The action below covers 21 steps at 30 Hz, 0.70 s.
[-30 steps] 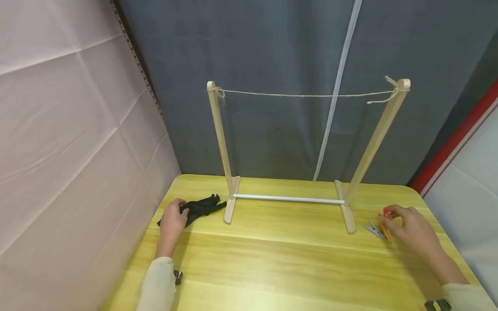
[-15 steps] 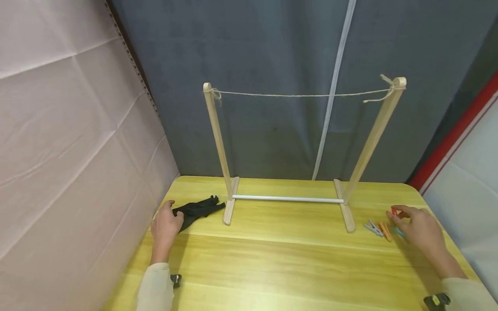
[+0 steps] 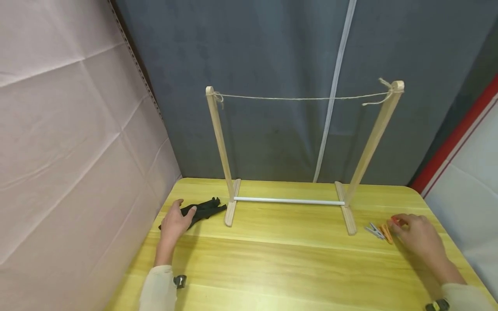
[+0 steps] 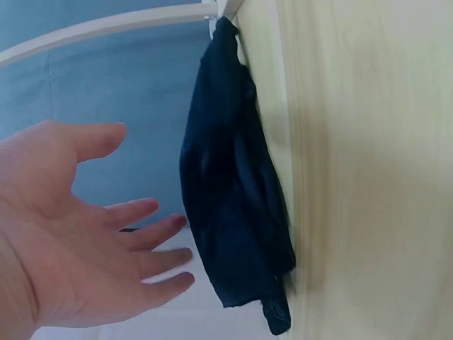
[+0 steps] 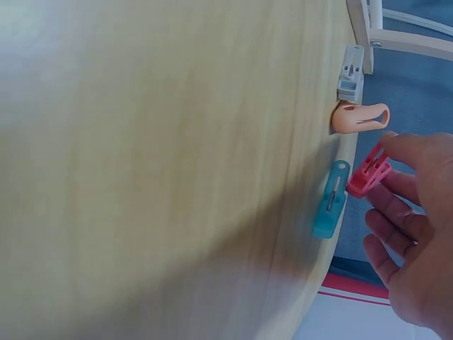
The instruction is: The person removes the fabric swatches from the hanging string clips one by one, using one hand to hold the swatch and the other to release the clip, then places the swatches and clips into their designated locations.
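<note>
A folded black cloth (image 3: pixel 204 211) lies on the table at the left, close to the stand's left foot. My left hand (image 3: pixel 173 221) hovers at its near end, and in the left wrist view the fingers of that hand (image 4: pixel 92 227) are spread beside the cloth (image 4: pixel 230 170), holding nothing. On the right, my right hand (image 3: pixel 422 237) pinches a red clothespin (image 5: pixel 369 172) between thumb and fingers. Near it lie a grey clothespin (image 5: pixel 350 73), an orange clothespin (image 5: pixel 359 118) and a teal clothespin (image 5: pixel 330 198), the teal one hidden by the hand in the head view.
A wooden stand with two posts (image 3: pixel 220 147) holds a string (image 3: pixel 292 99) tied across the top. A white rod (image 3: pixel 288 200) joins its feet low over the wooden table (image 3: pixel 272 259). A pale fabric wall (image 3: pixel 78 142) borders the left side, with a dark curtain (image 3: pixel 272 52) behind.
My left hand drew back left from the cloth, then came forward over its near end again. The right hand shifted slightly right and nearer with the red clothespin; the teal one, briefly visible, is covered again.
</note>
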{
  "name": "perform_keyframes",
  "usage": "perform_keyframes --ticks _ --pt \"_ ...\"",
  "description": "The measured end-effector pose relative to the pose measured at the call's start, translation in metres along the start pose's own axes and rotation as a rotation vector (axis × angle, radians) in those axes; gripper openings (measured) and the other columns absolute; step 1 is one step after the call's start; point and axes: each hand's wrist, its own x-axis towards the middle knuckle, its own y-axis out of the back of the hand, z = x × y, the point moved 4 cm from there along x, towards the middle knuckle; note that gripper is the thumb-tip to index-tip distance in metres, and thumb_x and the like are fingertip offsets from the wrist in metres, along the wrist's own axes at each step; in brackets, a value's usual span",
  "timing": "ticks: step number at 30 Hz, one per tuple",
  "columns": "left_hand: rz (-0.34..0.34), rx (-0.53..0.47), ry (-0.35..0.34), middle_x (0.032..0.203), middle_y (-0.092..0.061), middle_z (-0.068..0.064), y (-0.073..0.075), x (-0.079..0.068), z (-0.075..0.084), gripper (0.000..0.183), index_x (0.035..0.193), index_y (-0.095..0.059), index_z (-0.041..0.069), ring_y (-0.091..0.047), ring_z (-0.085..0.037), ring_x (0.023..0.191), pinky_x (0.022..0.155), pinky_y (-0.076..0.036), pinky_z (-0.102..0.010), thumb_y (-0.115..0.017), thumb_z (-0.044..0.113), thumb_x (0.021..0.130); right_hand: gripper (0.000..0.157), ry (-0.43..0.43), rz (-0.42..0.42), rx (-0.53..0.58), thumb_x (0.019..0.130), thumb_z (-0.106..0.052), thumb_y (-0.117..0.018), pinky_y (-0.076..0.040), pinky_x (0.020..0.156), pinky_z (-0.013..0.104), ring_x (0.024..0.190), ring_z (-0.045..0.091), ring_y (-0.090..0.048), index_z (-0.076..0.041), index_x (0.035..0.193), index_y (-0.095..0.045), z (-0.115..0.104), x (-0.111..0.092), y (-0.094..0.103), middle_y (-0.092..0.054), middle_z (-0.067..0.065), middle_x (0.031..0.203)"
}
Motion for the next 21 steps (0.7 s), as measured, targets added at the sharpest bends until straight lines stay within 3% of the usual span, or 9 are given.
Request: perform_keyframes --ticks 3,8,11,15,21 --pt "-0.008 -0.033 -0.011 0.168 -0.032 -0.03 -0.003 -0.002 0.002 0.081 0.166 -0.024 0.001 -0.035 -0.053 0.151 0.118 -0.036 -0.071 -0.055 0.049 0.108 0.038 -0.011 -0.016 -0.022 0.096 -0.029 -0.077 -0.047 0.06 0.048 0.081 0.04 -0.064 0.004 0.114 -0.075 0.001 -0.003 -0.002 -0.075 0.024 0.093" --pt "-0.032 -0.053 -0.053 0.172 -0.023 -0.029 -0.008 -0.003 0.007 0.085 0.167 -0.021 0.001 -0.028 -0.052 0.156 0.121 -0.032 -0.071 -0.056 0.051 0.107 0.036 -0.019 -0.037 -0.033 0.096 -0.027 -0.077 -0.04 0.056 0.038 0.075 0.031 -0.059 0.003 0.115 -0.075 0.004 -0.005 -0.003 -0.073 0.019 0.087" --pt "-0.057 -0.052 -0.055 0.174 -0.016 -0.03 -0.011 -0.003 0.008 0.088 0.167 -0.019 0.002 -0.022 -0.053 0.158 0.123 -0.028 -0.072 -0.059 0.052 0.106 0.03 -0.004 -0.036 -0.018 0.094 -0.02 -0.078 -0.046 0.056 0.044 0.074 0.033 -0.062 0.003 0.113 -0.076 0.005 -0.005 -0.004 -0.073 0.022 0.089" --pt "-0.066 -0.034 -0.044 0.175 -0.004 -0.031 -0.014 -0.003 0.008 0.092 0.168 -0.018 0.003 -0.016 -0.055 0.159 0.125 -0.022 -0.073 -0.061 0.054 0.104 0.025 0.015 -0.005 -0.004 0.09 -0.013 -0.079 -0.053 0.068 0.063 0.084 0.048 -0.068 0.002 0.11 -0.076 0.006 -0.007 -0.008 -0.073 0.029 0.097" --pt "-0.091 -0.026 -0.035 0.175 0.006 -0.03 -0.019 -0.005 0.007 0.097 0.17 -0.012 0.006 -0.008 -0.056 0.16 0.125 -0.017 -0.076 -0.059 0.058 0.104 0.028 -0.006 -0.002 -0.013 0.088 -0.012 -0.08 -0.051 0.07 0.067 0.089 0.053 -0.064 0.003 0.112 -0.074 0.008 -0.009 -0.012 -0.07 0.031 0.099"
